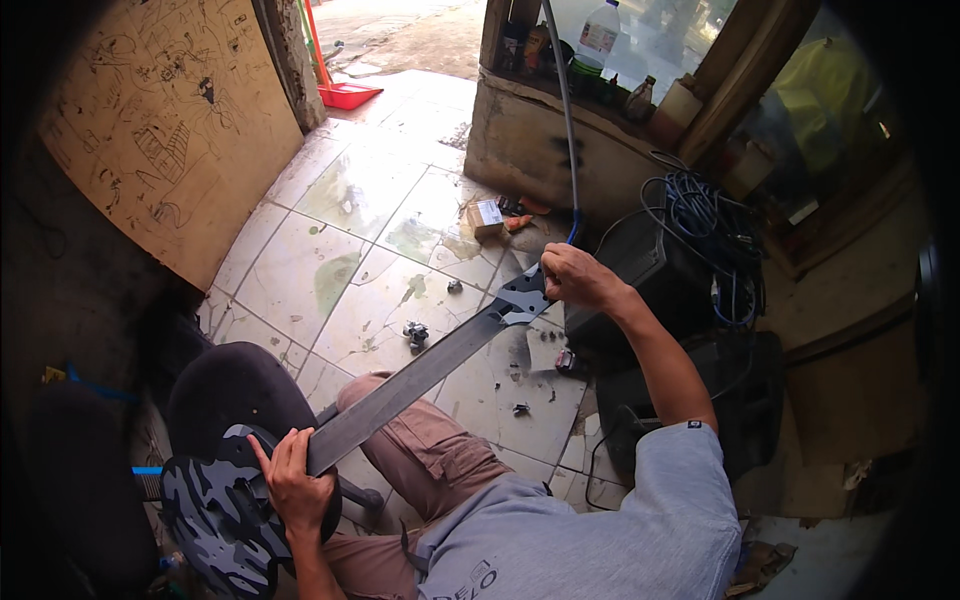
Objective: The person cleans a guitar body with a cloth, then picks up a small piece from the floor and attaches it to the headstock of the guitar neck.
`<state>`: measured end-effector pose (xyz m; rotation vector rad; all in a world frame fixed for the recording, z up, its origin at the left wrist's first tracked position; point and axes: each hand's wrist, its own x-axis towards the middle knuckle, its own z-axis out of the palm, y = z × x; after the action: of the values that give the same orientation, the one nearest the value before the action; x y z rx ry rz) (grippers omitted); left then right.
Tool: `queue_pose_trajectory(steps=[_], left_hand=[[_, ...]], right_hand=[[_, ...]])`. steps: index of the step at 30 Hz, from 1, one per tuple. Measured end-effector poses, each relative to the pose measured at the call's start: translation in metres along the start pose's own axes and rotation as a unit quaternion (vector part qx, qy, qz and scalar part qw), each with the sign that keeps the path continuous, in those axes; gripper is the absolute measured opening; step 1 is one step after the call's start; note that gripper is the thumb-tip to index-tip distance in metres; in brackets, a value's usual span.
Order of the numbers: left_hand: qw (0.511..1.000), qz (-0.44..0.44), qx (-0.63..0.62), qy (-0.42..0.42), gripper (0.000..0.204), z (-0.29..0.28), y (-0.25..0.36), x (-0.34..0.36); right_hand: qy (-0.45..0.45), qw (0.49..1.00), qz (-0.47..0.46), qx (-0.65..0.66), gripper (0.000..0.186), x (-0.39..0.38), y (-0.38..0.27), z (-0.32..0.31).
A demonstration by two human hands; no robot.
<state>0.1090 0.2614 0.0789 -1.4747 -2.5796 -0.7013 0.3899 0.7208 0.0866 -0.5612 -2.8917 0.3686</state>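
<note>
A stringless electric guitar (pixel 385 405) lies slantwise across my lap, with a long dark neck. Its body (pixel 215 515), at lower left, has a grey and black camouflage pattern, as does the headstock (pixel 525 300). My left hand (pixel 298 485) grips the guitar where neck meets body, with the index finger stretched out over the body. At the far end, my right hand (pixel 580 275) is closed at the headstock's edge; its fingertips are partly hidden. Just beyond that hand stands a long grey tube (pixel 568 130) with a blue lower end; whether they touch, I cannot tell.
Small metal parts (pixel 415 333) lie scattered on the tiled floor (pixel 385 215), with a small box (pixel 486 218) farther off. A dark chair (pixel 240 385) stands left, near a drawn-on board (pixel 165 130). Coiled cables (pixel 700 210) rest on black cases (pixel 640 285) at right. Bottles (pixel 598 38) line the ledge.
</note>
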Motion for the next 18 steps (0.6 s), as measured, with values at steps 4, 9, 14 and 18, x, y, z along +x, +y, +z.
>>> queue_pose_trajectory(steps=[4,9,14,18], left_hand=[[1.000,0.000,0.000,0.002,0.046,0.000,0.001,0.000],[1.000,0.001,0.001,0.006,0.045,0.000,0.001,0.000],[1.000,-0.001,0.001,0.003,0.045,-0.001,0.002,0.001],[1.000,0.001,-0.001,0.007,0.046,0.000,0.001,0.001]], right_hand=[[0.036,0.999,0.005,0.007,0.010,-0.004,0.007,-0.001],[0.071,0.997,0.003,-0.025,0.012,-0.001,0.016,-0.003],[0.084,0.994,-0.004,-0.072,0.014,0.005,0.023,-0.001],[0.099,0.988,-0.001,-0.118,0.016,0.010,0.033,-0.002]])
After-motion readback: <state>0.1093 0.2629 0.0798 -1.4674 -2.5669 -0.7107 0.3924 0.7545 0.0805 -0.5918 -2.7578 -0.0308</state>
